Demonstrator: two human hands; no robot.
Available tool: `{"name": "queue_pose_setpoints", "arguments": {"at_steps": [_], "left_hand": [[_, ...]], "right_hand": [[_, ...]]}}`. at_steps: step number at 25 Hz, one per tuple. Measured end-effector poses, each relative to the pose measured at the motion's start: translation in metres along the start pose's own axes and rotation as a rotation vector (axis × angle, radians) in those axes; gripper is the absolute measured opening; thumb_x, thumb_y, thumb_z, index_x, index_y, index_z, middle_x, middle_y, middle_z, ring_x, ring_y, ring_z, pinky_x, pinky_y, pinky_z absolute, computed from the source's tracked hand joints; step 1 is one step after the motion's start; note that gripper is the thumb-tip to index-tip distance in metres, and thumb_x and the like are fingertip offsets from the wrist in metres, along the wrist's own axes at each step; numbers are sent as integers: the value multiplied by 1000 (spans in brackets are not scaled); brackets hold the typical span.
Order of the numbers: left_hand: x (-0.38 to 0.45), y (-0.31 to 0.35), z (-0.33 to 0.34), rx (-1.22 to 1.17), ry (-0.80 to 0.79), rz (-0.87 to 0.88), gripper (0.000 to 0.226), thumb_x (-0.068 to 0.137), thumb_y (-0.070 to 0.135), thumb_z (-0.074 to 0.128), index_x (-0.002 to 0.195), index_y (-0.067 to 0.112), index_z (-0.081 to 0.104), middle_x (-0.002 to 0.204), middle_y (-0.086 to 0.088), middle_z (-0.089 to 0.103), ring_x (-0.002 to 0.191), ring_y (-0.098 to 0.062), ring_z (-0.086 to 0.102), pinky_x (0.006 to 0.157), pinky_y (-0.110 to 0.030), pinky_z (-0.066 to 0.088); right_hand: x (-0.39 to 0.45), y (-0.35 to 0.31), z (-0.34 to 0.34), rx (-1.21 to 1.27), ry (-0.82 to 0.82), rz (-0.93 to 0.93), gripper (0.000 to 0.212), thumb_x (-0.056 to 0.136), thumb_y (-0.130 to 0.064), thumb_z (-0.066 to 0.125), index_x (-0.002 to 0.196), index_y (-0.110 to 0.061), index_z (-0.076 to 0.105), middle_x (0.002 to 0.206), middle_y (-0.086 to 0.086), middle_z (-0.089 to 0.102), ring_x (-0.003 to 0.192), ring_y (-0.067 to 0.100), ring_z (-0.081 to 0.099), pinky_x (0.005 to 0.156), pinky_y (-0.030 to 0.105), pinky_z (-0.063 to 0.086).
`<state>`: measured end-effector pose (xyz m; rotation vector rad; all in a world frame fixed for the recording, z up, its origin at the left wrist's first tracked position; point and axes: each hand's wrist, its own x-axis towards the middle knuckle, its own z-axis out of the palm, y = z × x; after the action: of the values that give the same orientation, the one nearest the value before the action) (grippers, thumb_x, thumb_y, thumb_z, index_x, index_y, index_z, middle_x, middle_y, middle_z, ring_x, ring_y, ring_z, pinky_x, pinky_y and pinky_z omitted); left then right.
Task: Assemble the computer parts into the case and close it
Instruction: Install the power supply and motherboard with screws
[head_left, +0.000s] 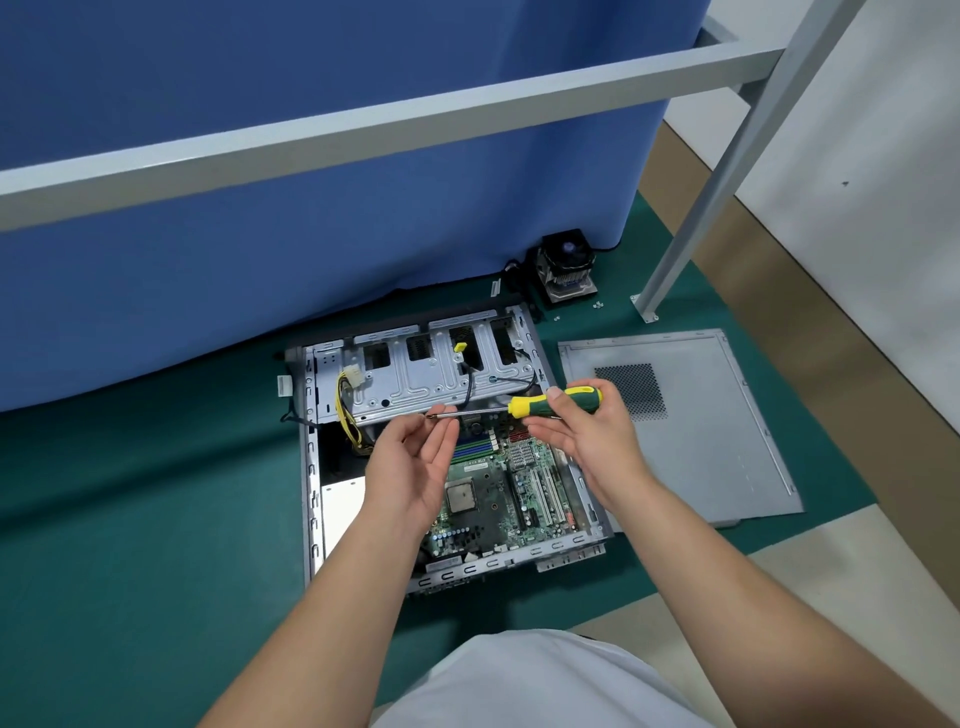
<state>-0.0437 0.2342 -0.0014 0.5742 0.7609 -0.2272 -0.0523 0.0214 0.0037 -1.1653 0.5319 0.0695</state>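
Case (311, 499) lies open on the green mat, motherboard (498, 499) inside, fragile and best held by its edges; above it, right hand (587, 431) grips a screwdriver (550, 402), left hand (410, 462) pinches its tip, likely with a small screw.

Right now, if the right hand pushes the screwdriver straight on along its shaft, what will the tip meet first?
Probably the fingers of the left hand: the yellow-and-green-handled screwdriver in the right hand points at them, tip about touching, though depth is unclear.
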Motion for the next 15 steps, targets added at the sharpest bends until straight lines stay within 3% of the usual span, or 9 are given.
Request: {"name": "queue_pose_setpoints", "arguments": {"at_steps": [7,15], "left_hand": [[-3,0,5,-58,-48,-39,10,97,3,53,97,-3,62,111,-25,73,104,-35,73,83,-39,62],[-3,2,1,-94,-91,-71,31,99,1,54,127,-11,58,119,-24,70,110,-34,71,93,-40,58]], "right_hand": [[-2,-3,5,-4,-15,-14,35,94,-15,73,119,-14,49,118,28,67,93,40,76,76,33,63],[-7,1,8,-6,-13,-54,31,94,-15,74,115,-17,52,111,24,71,94,38,76,79,31,62]]}}
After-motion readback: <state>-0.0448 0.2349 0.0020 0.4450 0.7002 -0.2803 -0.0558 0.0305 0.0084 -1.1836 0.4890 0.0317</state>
